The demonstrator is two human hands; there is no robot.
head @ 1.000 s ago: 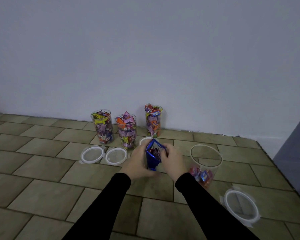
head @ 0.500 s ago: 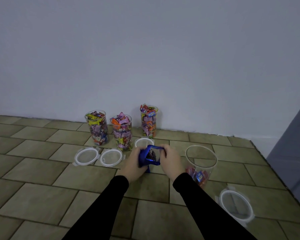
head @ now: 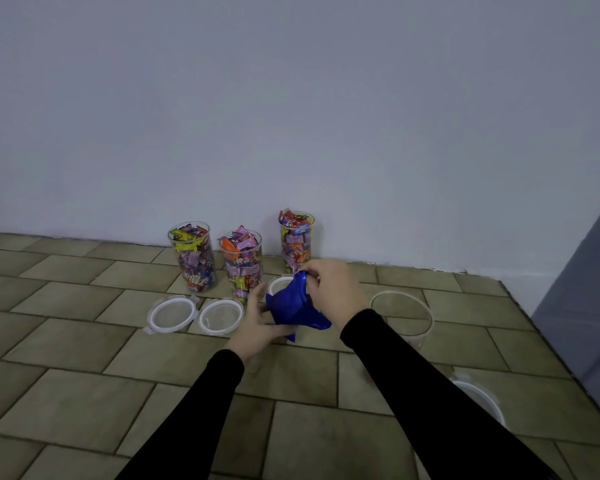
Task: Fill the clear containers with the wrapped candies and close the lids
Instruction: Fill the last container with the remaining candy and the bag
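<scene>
Your right hand [head: 329,289] is pinching the top edge of the blue candy bag [head: 293,308] with curled fingers, and your left hand [head: 257,323] is gripping it from below and the side, fingers wrapped around the lower part. So you're holding the bag up off the tiled floor [head: 84,393] between both hands, roughly in the middle of the setup. Its long axis is running mostly up and down, leaning a bit, with the pinched top pointing away from you toward the wall; can't tell from here whether the mouth is open.

Just past your hands, three tall clear containers are standing upright near the wall, all packed with wrapped candies: the left jar [head: 193,256], the middle jar [head: 241,263], and the right jar [head: 296,240], none with lids on. Two white-rimmed lids [head: 172,313] [head: 220,315] are lying flat in front of them, a third lid [head: 278,284] is peeking out behind the bag. The empty-looking clear container [head: 402,313] is sitting to your right, partly behind your sleeve, and another lid [head: 478,403] is lying nearer you.
</scene>
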